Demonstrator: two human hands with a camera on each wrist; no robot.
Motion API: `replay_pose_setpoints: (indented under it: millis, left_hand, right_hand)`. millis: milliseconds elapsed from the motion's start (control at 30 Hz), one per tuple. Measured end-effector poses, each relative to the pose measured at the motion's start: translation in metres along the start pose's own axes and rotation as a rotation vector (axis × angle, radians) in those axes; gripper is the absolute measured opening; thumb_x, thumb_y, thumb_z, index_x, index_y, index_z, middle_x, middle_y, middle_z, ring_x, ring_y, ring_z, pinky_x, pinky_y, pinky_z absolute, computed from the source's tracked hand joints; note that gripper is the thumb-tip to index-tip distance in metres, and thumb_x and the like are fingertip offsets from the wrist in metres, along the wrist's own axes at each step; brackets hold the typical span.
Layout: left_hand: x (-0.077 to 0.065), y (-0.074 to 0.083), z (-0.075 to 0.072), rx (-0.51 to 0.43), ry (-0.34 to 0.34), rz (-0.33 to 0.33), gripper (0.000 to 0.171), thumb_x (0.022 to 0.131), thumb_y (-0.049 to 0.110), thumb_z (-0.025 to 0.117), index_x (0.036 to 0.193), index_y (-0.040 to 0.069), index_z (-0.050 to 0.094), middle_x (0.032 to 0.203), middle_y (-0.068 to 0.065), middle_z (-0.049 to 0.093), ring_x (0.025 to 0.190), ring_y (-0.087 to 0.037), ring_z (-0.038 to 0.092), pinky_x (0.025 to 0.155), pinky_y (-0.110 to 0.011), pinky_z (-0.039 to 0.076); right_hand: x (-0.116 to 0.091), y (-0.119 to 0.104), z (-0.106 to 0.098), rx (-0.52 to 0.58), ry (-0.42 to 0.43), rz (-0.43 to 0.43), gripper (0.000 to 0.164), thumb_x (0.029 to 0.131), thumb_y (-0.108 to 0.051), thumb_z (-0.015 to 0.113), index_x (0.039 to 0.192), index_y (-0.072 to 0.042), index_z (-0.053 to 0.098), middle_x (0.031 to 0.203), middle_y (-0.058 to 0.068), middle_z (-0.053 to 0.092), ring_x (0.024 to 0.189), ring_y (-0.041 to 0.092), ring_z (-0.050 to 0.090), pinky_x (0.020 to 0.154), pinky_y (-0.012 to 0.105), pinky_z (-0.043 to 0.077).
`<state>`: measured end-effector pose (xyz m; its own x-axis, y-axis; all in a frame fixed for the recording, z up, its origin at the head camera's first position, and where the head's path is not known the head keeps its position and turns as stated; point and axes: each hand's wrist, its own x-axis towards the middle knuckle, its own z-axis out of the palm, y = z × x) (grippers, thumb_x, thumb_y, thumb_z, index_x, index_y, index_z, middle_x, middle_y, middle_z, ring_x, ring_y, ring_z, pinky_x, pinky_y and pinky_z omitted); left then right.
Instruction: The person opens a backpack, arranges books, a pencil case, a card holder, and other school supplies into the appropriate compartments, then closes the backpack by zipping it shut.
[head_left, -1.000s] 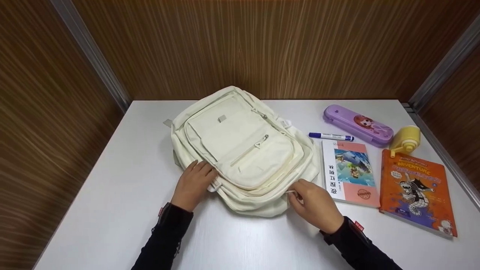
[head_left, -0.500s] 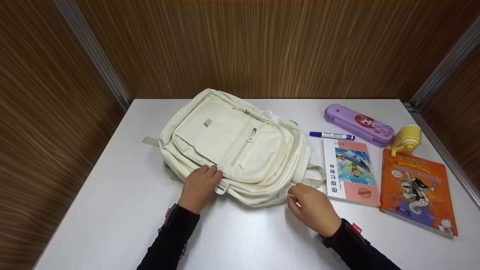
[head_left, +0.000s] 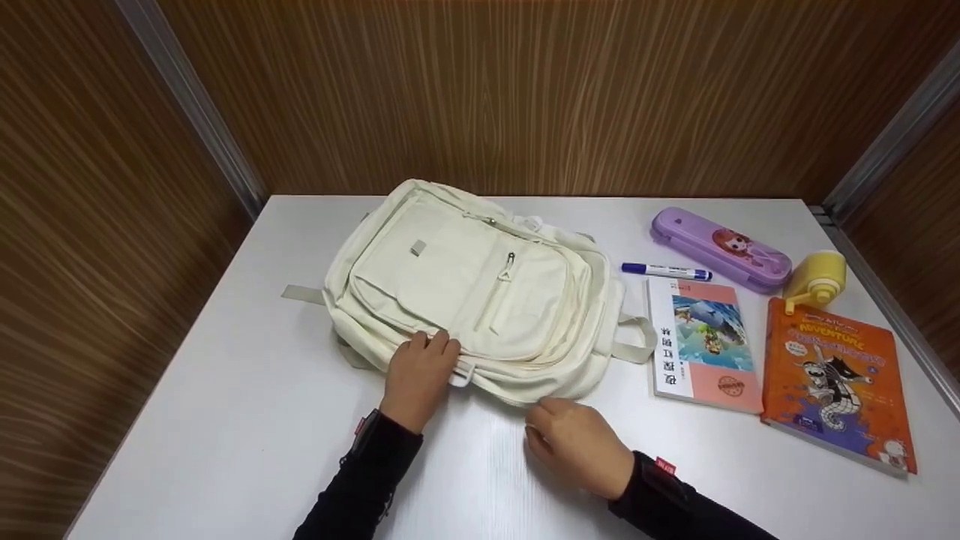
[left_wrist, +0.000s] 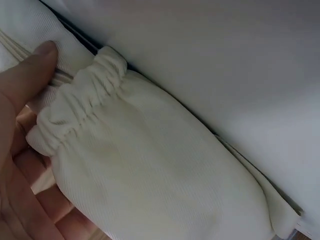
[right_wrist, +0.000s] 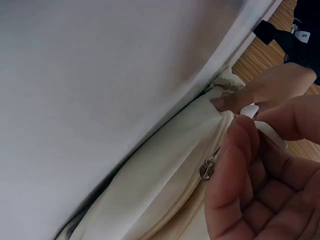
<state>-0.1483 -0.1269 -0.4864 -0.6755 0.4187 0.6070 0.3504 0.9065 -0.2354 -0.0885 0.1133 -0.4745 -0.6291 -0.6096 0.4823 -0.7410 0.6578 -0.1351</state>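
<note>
A cream backpack (head_left: 450,277) lies front side up on the white table. My left hand (head_left: 422,375) grips its near side beside a white buckle (head_left: 463,375). In the left wrist view the thumb (left_wrist: 46,50) presses by the zipper seam, next to a gathered elastic side pocket (left_wrist: 150,165), and the other fingers lie over the bag's front. My right hand (head_left: 577,442) is at the bag's near right corner, fingers curled, pinching the zipper pull. The right wrist view shows the metal zipper slider (right_wrist: 207,167) just beside those fingers, with the zipper parted behind it.
To the right lie a purple pencil case (head_left: 720,247), a blue-capped marker (head_left: 666,271), a pink and white book (head_left: 705,345) and an orange book (head_left: 836,390). A yellow crank-handled sharpener-like object (head_left: 817,279) stands by the orange book. Wood-grain panels (head_left: 525,97) enclose the table.
The backpack has turned and shifted left, its top handle coming into view at the right. My right hand has moved left along the near edge with the zipper pull; my left hand moved slightly right.
</note>
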Motion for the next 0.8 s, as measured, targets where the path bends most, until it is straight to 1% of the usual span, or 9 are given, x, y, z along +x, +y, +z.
replay_pose_setpoints:
  millis: [133, 300, 367, 433, 500, 567, 600, 700, 800]
  left_hand:
    - [0.004, 0.013, 0.000, 0.034, 0.038, -0.033, 0.025, 0.066, -0.004, 0.072, 0.078, 0.013, 0.057, 0.077, 0.000, 0.057, 0.066, -0.021, 0.055, 0.051, -0.029, 0.046]
    - [0.007, 0.016, -0.002, 0.021, 0.067, -0.018, 0.026, 0.062, -0.002, 0.072, 0.078, 0.013, 0.056, 0.076, 0.000, 0.055, 0.066, -0.020, 0.053, 0.051, -0.028, 0.044]
    - [0.006, 0.011, -0.006, -0.041, 0.034, 0.015, 0.029, 0.061, 0.002, 0.076, 0.081, 0.013, 0.057, 0.080, 0.000, 0.056, 0.070, -0.020, 0.054, 0.054, -0.027, 0.045]
    - [0.005, 0.003, -0.011, -0.140, -0.037, 0.036, 0.036, 0.062, 0.007, 0.082, 0.088, 0.013, 0.059, 0.086, -0.001, 0.057, 0.077, -0.021, 0.056, 0.064, -0.029, 0.049]
    - [0.002, -0.007, -0.016, -0.238, -0.124, 0.030, 0.045, 0.061, 0.009, 0.086, 0.099, 0.014, 0.061, 0.095, -0.002, 0.059, 0.089, -0.023, 0.058, 0.081, -0.034, 0.052]
    - [-0.002, -0.016, -0.021, -0.315, -0.198, 0.001, 0.056, 0.061, 0.008, 0.088, 0.111, 0.016, 0.063, 0.104, -0.003, 0.062, 0.101, -0.026, 0.060, 0.096, -0.044, 0.049]
    - [-0.003, -0.020, -0.022, -0.335, -0.221, -0.012, 0.059, 0.062, 0.004, 0.087, 0.115, 0.018, 0.063, 0.108, -0.004, 0.063, 0.105, -0.027, 0.060, 0.100, -0.047, 0.047]
    - [-0.007, -0.028, -0.023, -0.351, -0.223, -0.023, 0.062, 0.065, -0.004, 0.082, 0.119, 0.020, 0.065, 0.111, -0.003, 0.065, 0.107, -0.027, 0.062, 0.099, -0.047, 0.049]
    - [-0.009, -0.030, -0.020, -0.336, -0.158, 0.005, 0.057, 0.064, -0.006, 0.080, 0.113, 0.018, 0.067, 0.105, -0.003, 0.068, 0.096, -0.026, 0.065, 0.086, -0.039, 0.054]
  right_hand:
    - [0.009, -0.005, 0.005, 0.008, 0.012, -0.021, 0.019, 0.076, -0.004, 0.070, 0.070, -0.015, 0.056, 0.065, -0.006, 0.052, 0.058, 0.009, 0.053, 0.052, 0.025, 0.043]
    - [0.016, -0.005, 0.007, 0.043, -0.039, 0.064, 0.017, 0.078, -0.004, 0.068, 0.070, -0.014, 0.058, 0.064, -0.006, 0.054, 0.056, 0.010, 0.052, 0.050, 0.026, 0.042]
    - [0.016, -0.004, 0.006, 0.059, -0.074, 0.099, 0.015, 0.080, -0.005, 0.067, 0.070, -0.014, 0.060, 0.065, -0.005, 0.056, 0.056, 0.010, 0.053, 0.051, 0.027, 0.043]
    - [0.016, -0.003, 0.004, 0.077, -0.107, 0.129, 0.013, 0.082, -0.006, 0.066, 0.072, -0.014, 0.063, 0.066, -0.005, 0.058, 0.058, 0.011, 0.055, 0.052, 0.027, 0.044]
    - [0.015, -0.002, 0.003, 0.089, -0.133, 0.152, 0.012, 0.084, -0.007, 0.065, 0.075, -0.014, 0.065, 0.068, -0.005, 0.060, 0.060, 0.012, 0.057, 0.054, 0.028, 0.046]
    - [0.015, -0.001, 0.002, 0.103, -0.147, 0.161, 0.012, 0.084, -0.007, 0.064, 0.076, -0.015, 0.067, 0.069, -0.005, 0.061, 0.061, 0.012, 0.058, 0.055, 0.027, 0.046]
    - [0.016, -0.001, 0.002, 0.108, -0.150, 0.161, 0.012, 0.084, -0.006, 0.064, 0.076, -0.015, 0.066, 0.068, -0.005, 0.061, 0.060, 0.012, 0.058, 0.055, 0.027, 0.046]
    - [0.019, -0.004, 0.004, 0.115, -0.153, 0.149, 0.016, 0.082, -0.005, 0.063, 0.071, -0.015, 0.062, 0.065, -0.006, 0.058, 0.057, 0.010, 0.054, 0.051, 0.026, 0.043]
    - [0.022, -0.008, 0.008, 0.108, -0.153, 0.128, 0.018, 0.081, -0.004, 0.063, 0.067, -0.015, 0.060, 0.063, -0.005, 0.057, 0.055, 0.010, 0.052, 0.049, 0.025, 0.041]
